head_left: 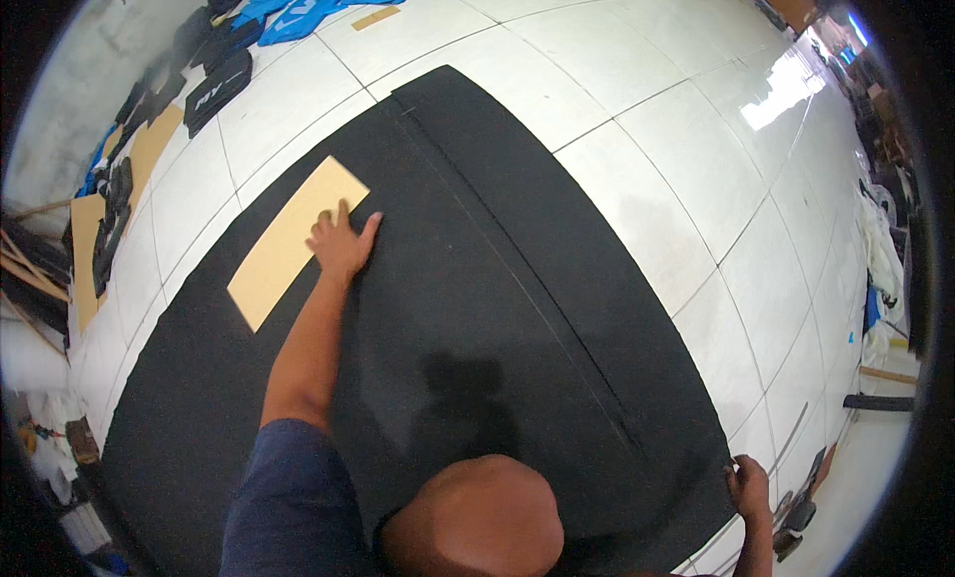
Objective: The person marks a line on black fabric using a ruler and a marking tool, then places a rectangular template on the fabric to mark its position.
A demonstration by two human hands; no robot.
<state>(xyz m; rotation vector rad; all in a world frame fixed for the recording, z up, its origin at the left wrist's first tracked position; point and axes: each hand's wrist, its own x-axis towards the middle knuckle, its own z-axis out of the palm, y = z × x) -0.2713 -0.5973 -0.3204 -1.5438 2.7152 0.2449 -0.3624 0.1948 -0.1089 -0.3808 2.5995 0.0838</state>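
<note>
A large sheet of black cloth-like material (pixel 428 298) is spread over the tiled floor. On its left part lies a long tan board strip (pixel 274 254), set at a slant. My left hand (pixel 341 244) rests with spread fingers on the strip's right edge, the thumb reaching onto the black sheet. At the sheet's lower right edge is my right hand (pixel 749 484), its fingers closed. Something small and pale seems to show at those fingertips, too small to name. A dark slit-like line (pixel 517 254) runs slantwise down the sheet.
My bent knee (pixel 487 517) presses in at the bottom. White floor tiles (pixel 657 229) surround the sheet. Blue pieces (pixel 308 5), dark pieces (pixel 219 92) and tan board offcuts (pixel 88 249) lie along the upper left. Assorted materials (pixel 880 239) line the right side.
</note>
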